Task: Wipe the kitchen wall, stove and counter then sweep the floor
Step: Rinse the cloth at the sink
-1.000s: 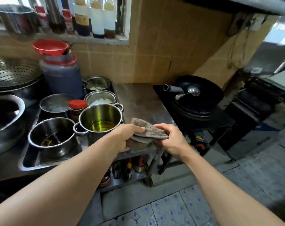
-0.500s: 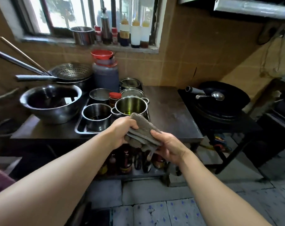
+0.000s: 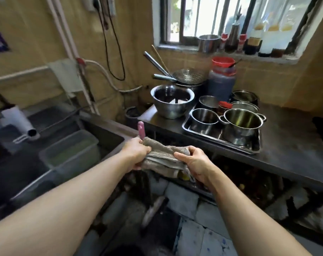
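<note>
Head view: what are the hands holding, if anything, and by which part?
A grey cloth, bunched and held in the air in front of the counter. The left hand grips its left end, the right hand its right end.

two hands [image 3: 136,154], one cloth [image 3: 164,159], one tray [image 3: 221,139]

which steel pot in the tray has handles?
The front-right pot, yellowish inside, with a loop handle on each side. The other tray pots show none.
</note>
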The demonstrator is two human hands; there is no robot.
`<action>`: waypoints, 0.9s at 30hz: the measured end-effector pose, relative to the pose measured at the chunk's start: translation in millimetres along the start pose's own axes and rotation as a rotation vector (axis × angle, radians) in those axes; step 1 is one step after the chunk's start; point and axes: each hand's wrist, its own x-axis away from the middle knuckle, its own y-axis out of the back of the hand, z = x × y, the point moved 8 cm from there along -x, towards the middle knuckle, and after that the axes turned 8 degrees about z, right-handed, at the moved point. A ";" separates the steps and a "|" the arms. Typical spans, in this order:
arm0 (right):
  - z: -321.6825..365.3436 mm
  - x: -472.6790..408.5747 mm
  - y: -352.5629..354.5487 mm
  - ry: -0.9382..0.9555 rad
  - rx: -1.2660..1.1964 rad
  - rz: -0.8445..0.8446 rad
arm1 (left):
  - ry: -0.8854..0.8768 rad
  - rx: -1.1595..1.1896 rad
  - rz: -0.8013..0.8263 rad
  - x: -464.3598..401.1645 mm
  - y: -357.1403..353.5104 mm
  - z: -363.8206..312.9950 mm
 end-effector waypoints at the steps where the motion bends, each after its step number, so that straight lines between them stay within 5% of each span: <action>1: 5.1 -2.8 -15.4 0.009 0.028 0.009 | 0.014 0.004 0.001 7.9 13.1 7.8; 13: 35.7 20.9 -354.3 0.050 0.253 0.586 | 0.124 0.378 -0.389 157.2 259.7 187.7; 17: 40.0 59.7 -468.4 0.166 0.497 0.656 | 0.117 0.600 -0.397 213.9 321.5 251.3; 27: 40.2 175.8 -716.9 0.382 0.501 0.871 | 0.135 0.876 -0.559 364.9 430.2 385.5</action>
